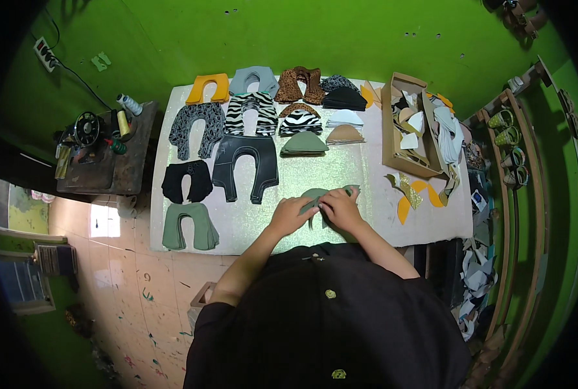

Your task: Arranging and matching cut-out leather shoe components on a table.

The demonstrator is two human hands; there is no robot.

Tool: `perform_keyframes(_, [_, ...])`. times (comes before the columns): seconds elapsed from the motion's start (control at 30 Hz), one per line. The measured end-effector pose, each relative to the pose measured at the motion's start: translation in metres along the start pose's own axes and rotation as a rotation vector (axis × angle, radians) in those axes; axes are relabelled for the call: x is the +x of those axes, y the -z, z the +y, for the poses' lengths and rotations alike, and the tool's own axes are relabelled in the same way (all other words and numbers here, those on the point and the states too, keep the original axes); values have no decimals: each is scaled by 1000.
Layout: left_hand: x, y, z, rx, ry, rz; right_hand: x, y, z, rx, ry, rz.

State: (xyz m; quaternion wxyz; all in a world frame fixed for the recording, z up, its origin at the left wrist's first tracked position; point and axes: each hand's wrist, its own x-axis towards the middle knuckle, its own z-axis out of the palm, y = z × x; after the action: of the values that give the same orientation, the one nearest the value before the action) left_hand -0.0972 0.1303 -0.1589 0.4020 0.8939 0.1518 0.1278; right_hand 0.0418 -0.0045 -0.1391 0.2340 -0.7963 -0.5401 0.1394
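Note:
Near the front edge of the table, both my hands are on a sage-green shoe-upper piece (312,193) that looks like leather or fabric. My left hand (291,215) grips its left part, fingers bent over the edge. Pinching it close beside the left fingertips is my right hand (341,209), with some green showing past its fingers. Part of the piece is hidden under both hands. Beyond them lies a stack of green half-round pieces (304,144). At the left front corner rests a stack of green U-shaped pieces (189,227).
Stacks of U-shaped pieces, such as dark grey (247,165) and zebra-striped (251,114) ones, cover the table's left side. A cardboard box (397,162) of scraps stands right, with yellow offcuts (404,209) nearby. A sewing machine (88,129) is far left; a sandal rack (508,136) stands right.

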Motion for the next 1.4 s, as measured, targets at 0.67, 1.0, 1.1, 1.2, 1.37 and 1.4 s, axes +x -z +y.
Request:
perform_keyframes(0.67, [-56, 68, 13, -174, 210, 258, 46, 20, -67, 305, 230, -353])
perform_keyframes(1.0, [-62, 49, -24, -544, 361, 229, 53, 36, -27, -33, -2, -669])
perform_keyframes(1.1, [-51, 50, -18, -494, 364, 138, 51, 47, -23, -129, 53, -274])
perform_keyframes(1.2, [-40, 57, -9, -429, 375, 2, 56, 44, -33, 215, 66, -291])
perform_keyframes(1.37, [-50, 61, -12, -172, 215, 103, 58, 9, -70, 186, 49, -662])
perform_keyframes(1.4, [-53, 63, -13, 73, 73, 203, 51, -7, -74, 92, 114, -454])
